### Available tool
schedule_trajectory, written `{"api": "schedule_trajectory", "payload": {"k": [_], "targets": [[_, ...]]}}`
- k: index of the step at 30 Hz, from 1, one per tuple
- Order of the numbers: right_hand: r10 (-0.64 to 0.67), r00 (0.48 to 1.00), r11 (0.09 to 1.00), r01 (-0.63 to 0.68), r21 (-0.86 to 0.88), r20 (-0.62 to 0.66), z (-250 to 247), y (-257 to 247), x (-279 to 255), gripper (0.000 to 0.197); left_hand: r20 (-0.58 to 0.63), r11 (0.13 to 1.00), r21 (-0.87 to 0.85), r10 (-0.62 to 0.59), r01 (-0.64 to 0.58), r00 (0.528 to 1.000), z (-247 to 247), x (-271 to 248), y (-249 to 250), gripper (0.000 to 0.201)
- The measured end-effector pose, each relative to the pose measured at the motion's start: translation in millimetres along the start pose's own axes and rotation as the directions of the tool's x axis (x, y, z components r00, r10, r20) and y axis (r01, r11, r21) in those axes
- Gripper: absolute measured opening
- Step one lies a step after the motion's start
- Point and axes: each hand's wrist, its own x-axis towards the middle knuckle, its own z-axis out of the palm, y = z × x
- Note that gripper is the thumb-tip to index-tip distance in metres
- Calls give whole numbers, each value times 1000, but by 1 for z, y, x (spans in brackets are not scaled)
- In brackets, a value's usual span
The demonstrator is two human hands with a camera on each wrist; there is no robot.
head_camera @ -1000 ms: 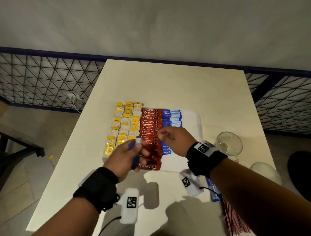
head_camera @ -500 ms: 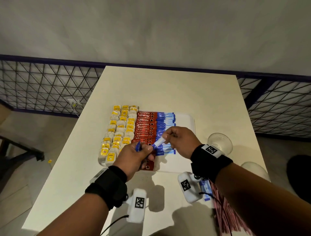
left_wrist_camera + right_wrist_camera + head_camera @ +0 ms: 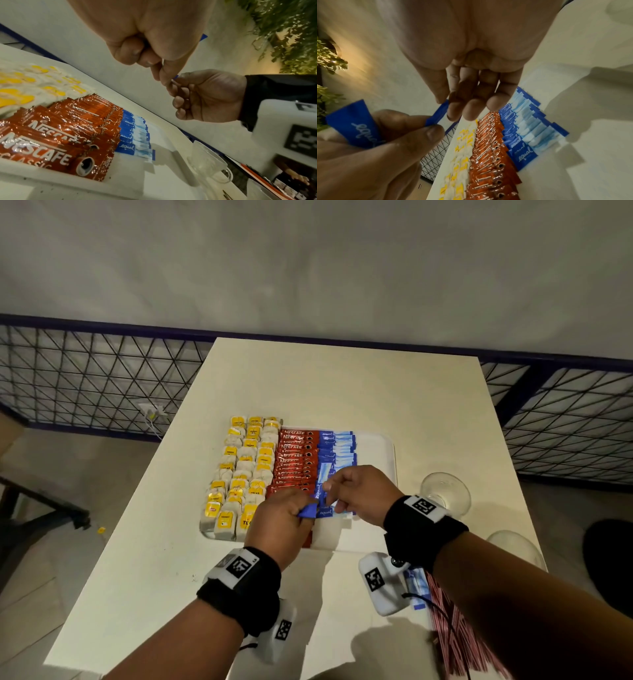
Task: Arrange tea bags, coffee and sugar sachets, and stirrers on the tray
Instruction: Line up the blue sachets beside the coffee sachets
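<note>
Sugar sachets, blue paper "equal" sticks (image 3: 337,451): we are filling third row on white plastic tray (image 3: 383,446), right of red foil coffee sachets (image 3: 293,455) and yellow-tagged tea bags (image 3: 239,470). Left hand (image 3: 277,522) gripping spare blue sticks (image 3: 353,125); right hand (image 3: 359,494) pinching one (image 3: 439,114) above near tray end. Red-striped stirrers (image 3: 452,638) waiting on table, near right.

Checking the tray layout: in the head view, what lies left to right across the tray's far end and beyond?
Tea bags → coffee sachets → sugar sachets → bare tray → glass.
</note>
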Motion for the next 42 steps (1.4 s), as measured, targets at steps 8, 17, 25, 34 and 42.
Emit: {"api": "schedule_trajectory", "payload": {"k": [8,17,25,34,42], "targets": [[18,1000,997,-19,75,12,3,-6,-2,17,-3,998,-67,17,-17,1000,-1,0,-8,15],[63,995,975,-44,218,-81,6,-8,-2,7,185,761,-483,-394,433,900,-11,12,9,12],[-305,952,749,249,-615,14,-8,10,3,29,348,980,133,-185,147,919,-21,24,-2,9],[-100,992,553,120,-824,78,3,23,13,20,295,963,112,-269,247,917,-24,25,-19,13],[57,994,480,59,-875,98,10,52,32,21,49,793,292,-570,534,820,-77,-1,-116,18]]}}
